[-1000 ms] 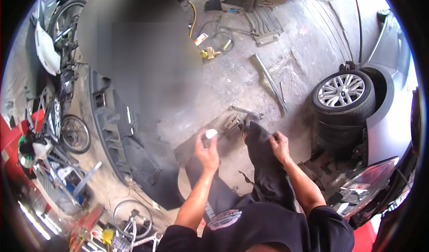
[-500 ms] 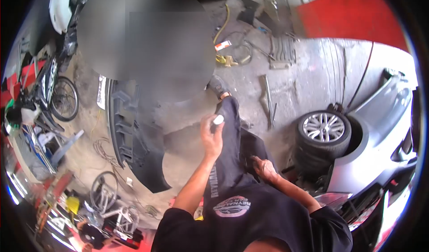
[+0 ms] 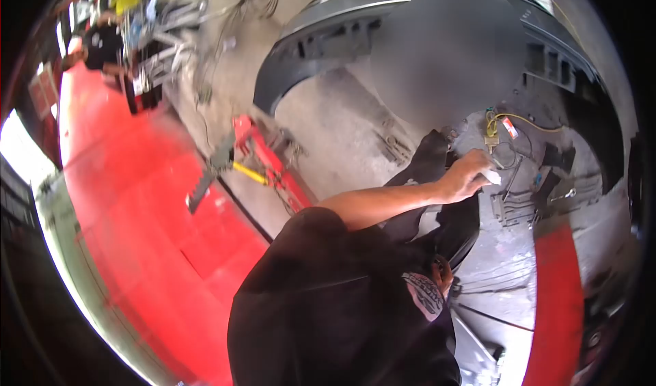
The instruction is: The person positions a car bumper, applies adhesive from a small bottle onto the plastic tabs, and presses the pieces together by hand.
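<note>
- Head-worn view, counted: two hands of the wearer, one small white object, one dark car bumper, one red metal frame with a yellow bar, one silver wrench.
- The left hand (image 3: 465, 175), right of centre, has its fingers curled closed around the small white object (image 3: 491, 177), which pokes out past the fingertips, above the floor.
- The right hand (image 3: 443, 276) is mostly hidden beyond the front of the black shirt (image 3: 328, 304); how far open it is, or what it holds, I cannot tell.
- The surface is a scuffed grey concrete floor (image 3: 318, 143) in a cluttered garage space, with bright light at the left edge.
- A large red panel (image 3: 154, 208) fills the left; just right of it sits the red metal frame (image 3: 260, 157).
- Far off lies the bumper (image 3: 328, 34), partly covered by a blurred patch (image 3: 444, 64).
- To the right are a yellow cord (image 3: 529, 120), the wrench (image 3: 564, 196) and a red strip (image 3: 557, 304).
- Far left, another person (image 3: 104, 45) in black is near bicycle parts (image 3: 171, 54).
</note>
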{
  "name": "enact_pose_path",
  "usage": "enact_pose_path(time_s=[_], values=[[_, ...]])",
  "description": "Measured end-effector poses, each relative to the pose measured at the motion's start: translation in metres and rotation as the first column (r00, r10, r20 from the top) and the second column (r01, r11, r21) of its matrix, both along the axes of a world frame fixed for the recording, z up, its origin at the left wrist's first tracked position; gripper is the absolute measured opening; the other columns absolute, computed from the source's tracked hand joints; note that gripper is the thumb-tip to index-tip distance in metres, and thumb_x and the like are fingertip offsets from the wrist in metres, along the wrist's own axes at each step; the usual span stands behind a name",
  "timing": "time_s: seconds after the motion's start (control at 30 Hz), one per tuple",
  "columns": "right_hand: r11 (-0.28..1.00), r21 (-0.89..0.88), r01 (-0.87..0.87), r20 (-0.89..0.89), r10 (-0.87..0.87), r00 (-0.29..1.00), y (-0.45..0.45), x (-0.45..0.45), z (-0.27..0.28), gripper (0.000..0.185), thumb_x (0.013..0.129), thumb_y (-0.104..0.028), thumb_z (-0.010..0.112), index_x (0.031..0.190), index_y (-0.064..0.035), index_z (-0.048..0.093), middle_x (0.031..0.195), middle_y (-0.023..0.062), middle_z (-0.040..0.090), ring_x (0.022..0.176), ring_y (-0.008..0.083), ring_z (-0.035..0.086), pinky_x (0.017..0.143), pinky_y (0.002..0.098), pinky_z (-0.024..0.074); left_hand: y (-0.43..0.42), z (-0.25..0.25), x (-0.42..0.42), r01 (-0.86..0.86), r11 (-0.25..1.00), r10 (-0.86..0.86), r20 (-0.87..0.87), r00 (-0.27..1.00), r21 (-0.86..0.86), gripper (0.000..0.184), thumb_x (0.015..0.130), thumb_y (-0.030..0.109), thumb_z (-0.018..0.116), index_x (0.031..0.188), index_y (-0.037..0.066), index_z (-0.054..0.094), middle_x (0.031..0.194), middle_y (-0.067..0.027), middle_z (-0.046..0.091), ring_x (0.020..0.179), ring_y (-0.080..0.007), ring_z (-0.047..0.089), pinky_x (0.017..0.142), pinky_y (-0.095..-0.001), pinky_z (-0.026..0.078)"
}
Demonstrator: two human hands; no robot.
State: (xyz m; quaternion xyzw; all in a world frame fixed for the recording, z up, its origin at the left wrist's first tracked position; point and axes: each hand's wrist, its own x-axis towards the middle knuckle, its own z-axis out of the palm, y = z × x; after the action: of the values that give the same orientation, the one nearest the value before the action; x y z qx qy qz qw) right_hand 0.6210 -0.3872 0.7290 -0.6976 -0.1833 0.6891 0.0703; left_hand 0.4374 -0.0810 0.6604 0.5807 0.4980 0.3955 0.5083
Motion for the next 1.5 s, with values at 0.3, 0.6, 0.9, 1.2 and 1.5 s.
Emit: enact_pose_path(time_s=[0.3, 0.6, 0.9, 1.2, 1.5], values=[[0.918, 0.081, -0.389, -0.058, 0.394, 0.917, 0.066, 0.118, -0.001, 0.036, 0.089, -0.011, 0.067, 0.123, 0.001, 0.068, 0.113, 0.0173, 0.073, 0.108, 0.0253, 0.068, 0.097, 0.0351, 0.0503, -0.033, 0.013, 0.044, -0.312, 0.946, 0.31, -0.031, 0.95, -0.085, 0.03, 0.079, -0.001, 0.078, 0.106, 0.006, 0.065, 0.112, -0.0124, 0.062, 0.112, -0.0344, 0.059, 0.094, -0.0437, 0.048], [0.901, -0.09, -0.424, -0.122, 0.412, 0.903, 0.125, 0.202, 0.0, 0.031, 0.091, -0.015, 0.069, 0.12, -0.0011, 0.071, 0.107, 0.0134, 0.073, 0.087, 0.0152, 0.069, 0.082, 0.0312, 0.0554, -0.056, 0.028, 0.078, -0.467, 0.882, 0.427, -0.315, 0.848, -0.061, 0.024, 0.087, 0.01, 0.074, 0.108, 0.001, 0.066, 0.113, -0.0159, 0.064, 0.107, -0.0349, 0.06, 0.095, -0.0422, 0.047], [0.979, 0.1, -0.179, -0.171, 0.195, 0.966, 0.107, 0.203, -0.023, 0.028, 0.093, -0.018, 0.068, 0.117, -0.0022, 0.073, 0.111, 0.0097, 0.073, 0.08, 0.0152, 0.068, 0.077, 0.0291, 0.0555, -0.028, 0.052, 0.121, -0.287, 0.949, 0.266, -0.152, 0.952, -0.13, 0.021, 0.087, 0.003, 0.072, 0.107, 0.001, 0.067, 0.11, -0.0142, 0.065, 0.102, -0.0294, 0.062, 0.091, -0.0387, 0.048], [0.847, 0.316, -0.427, -0.154, 0.49, 0.858, 0.115, 0.126, -0.039, 0.038, 0.091, -0.025, 0.069, 0.12, -0.0006, 0.071, 0.101, 0.0164, 0.074, 0.074, 0.0222, 0.069, 0.071, 0.0359, 0.0549, -0.017, 0.049, 0.062, -0.21, 0.978, 0.208, -0.094, 0.974, -0.009, 0.028, 0.085, 0.003, 0.076, 0.111, 0.001, 0.065, 0.106, -0.0145, 0.066, 0.099, -0.0297, 0.063, 0.09, -0.0387, 0.049], [0.453, 0.891, 0.027, 0.123, -0.297, 0.947, 0.652, 0.231, 0.05, 0.036, 0.1, -0.017, 0.049, 0.124, 0.0095, 0.05, 0.099, 0.0281, 0.065, 0.076, 0.0383, 0.067, 0.06, 0.0501, 0.0603, -0.071, 0.037, -0.02, -0.374, 0.928, 0.361, -0.242, 0.901, -0.007, 0.025, 0.085, 0.001, 0.074, 0.108, 0.002, 0.065, 0.115, -0.0163, 0.065, 0.11, -0.0337, 0.063, 0.094, -0.0398, 0.049]])
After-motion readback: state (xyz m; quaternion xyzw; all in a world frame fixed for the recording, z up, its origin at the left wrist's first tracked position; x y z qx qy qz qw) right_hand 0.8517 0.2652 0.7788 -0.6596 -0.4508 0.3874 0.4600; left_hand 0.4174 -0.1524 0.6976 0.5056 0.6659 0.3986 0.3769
